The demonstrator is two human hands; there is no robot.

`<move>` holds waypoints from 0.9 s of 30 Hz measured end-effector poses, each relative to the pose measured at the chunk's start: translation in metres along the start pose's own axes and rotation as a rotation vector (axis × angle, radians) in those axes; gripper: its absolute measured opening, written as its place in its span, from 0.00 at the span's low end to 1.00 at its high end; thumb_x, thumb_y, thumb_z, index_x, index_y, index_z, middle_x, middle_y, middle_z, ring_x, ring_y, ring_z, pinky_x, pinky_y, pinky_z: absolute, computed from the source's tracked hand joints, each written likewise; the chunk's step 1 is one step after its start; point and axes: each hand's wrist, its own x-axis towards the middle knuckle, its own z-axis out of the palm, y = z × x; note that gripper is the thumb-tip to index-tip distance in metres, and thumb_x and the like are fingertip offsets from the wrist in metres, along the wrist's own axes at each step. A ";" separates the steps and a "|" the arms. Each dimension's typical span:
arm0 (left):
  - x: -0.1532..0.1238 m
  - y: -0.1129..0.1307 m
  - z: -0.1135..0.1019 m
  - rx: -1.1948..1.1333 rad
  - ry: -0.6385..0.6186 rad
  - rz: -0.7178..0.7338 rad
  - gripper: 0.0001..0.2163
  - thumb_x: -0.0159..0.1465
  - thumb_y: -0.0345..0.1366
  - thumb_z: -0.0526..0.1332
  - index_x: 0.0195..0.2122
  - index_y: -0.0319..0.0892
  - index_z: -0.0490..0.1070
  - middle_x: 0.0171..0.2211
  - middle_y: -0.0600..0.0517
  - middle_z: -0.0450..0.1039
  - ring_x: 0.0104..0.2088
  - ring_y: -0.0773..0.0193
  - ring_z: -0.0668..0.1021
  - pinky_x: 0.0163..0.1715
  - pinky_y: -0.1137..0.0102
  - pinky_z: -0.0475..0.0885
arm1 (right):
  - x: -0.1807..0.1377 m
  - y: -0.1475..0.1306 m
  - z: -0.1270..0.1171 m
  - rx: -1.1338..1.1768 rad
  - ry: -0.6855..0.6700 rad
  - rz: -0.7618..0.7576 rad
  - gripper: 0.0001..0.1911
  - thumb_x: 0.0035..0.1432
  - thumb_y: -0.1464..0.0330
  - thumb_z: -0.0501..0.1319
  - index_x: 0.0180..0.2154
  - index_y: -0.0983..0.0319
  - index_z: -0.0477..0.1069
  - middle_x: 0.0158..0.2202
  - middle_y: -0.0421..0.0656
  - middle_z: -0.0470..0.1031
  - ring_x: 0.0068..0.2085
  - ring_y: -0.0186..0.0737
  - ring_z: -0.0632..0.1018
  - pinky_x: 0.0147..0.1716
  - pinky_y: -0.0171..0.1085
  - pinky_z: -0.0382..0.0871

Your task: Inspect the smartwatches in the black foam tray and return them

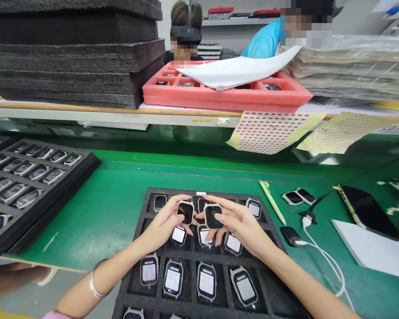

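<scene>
My left hand (169, 219) pinches a smartwatch case (185, 212) with a dark screen, thumb on its face. In my right hand (234, 217) is a second smartwatch case (213, 217), also dark and light-framed, gripped between thumb and fingers. The two are held side by side above a black foam tray (186, 308). Strapless watches sit in the tray's compartments, several with lit white screens, such as one watch (206, 281) in the nearer row. My hands partly hide the watches in the upper rows.
Another foam tray of watches (23, 168) lies at left. To the right are a green pen (272, 202), two watches (299, 196), a small black device (290, 236) on a white cable, and a phone (369, 212). A shelf holds a red foam tray (219, 99); two people are behind it.
</scene>
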 end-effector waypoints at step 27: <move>-0.003 0.002 -0.001 0.533 0.103 0.178 0.16 0.59 0.28 0.58 0.49 0.43 0.62 0.39 0.52 0.66 0.39 0.62 0.70 0.39 0.71 0.64 | -0.002 -0.001 0.001 -0.044 -0.122 -0.034 0.26 0.57 0.68 0.64 0.56 0.64 0.64 0.28 0.44 0.78 0.26 0.36 0.78 0.27 0.34 0.74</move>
